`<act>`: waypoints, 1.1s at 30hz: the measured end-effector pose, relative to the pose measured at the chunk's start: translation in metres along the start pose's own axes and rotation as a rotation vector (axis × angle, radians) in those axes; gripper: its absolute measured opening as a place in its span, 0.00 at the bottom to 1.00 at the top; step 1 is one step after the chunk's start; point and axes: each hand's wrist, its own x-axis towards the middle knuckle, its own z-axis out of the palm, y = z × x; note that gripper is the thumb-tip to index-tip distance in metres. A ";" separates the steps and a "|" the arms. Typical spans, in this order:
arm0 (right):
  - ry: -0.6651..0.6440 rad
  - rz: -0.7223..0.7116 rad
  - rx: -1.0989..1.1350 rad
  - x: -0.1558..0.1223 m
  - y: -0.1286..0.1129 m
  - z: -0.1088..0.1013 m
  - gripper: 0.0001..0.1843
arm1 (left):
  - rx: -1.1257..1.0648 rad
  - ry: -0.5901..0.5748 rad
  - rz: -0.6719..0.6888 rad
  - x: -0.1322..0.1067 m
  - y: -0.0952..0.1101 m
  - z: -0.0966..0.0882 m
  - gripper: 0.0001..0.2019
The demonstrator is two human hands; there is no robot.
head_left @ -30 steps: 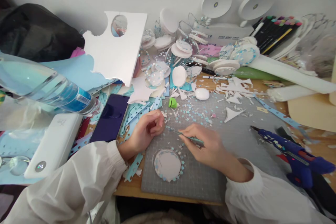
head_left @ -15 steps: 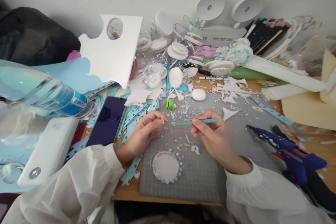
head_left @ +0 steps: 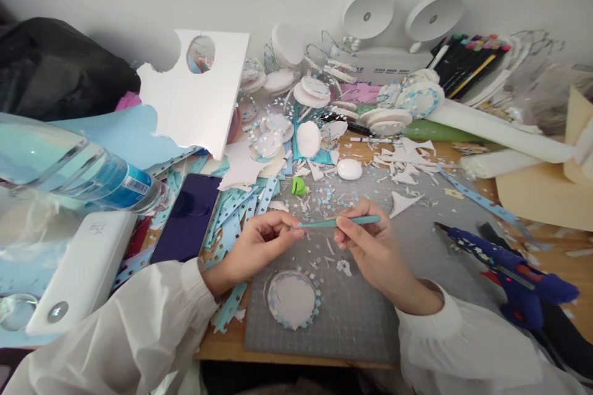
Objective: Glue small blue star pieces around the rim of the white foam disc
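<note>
If judged from the head view, the only one, looks partly done: shows a disc lying flat on the mat, edged round most of its rim with blue stars and bare across the middle. Leaves loose stars strewn farther back on the mat, apparently unused; hard to make out any gap along the rim at this size. Grips a teal tool between thumb and fingers of the right hand, above the mat and beyond the disc. Runs, in long axis, nearly level from left to right, thin tip pointing at the left hand, thick end jutting past the right fingers. Keep apart: left thumb and fingertips, close together at that tip; cannot tell whether pinching a small piece or merely touching.
</note>
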 end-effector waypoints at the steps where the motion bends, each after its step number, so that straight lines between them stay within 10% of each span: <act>1: 0.001 -0.002 -0.005 0.000 0.000 0.001 0.11 | 0.003 0.008 0.000 0.000 0.000 0.000 0.11; 33: -0.115 -0.219 -0.169 -0.007 0.000 -0.009 0.08 | -0.056 0.062 0.051 0.001 0.000 -0.002 0.10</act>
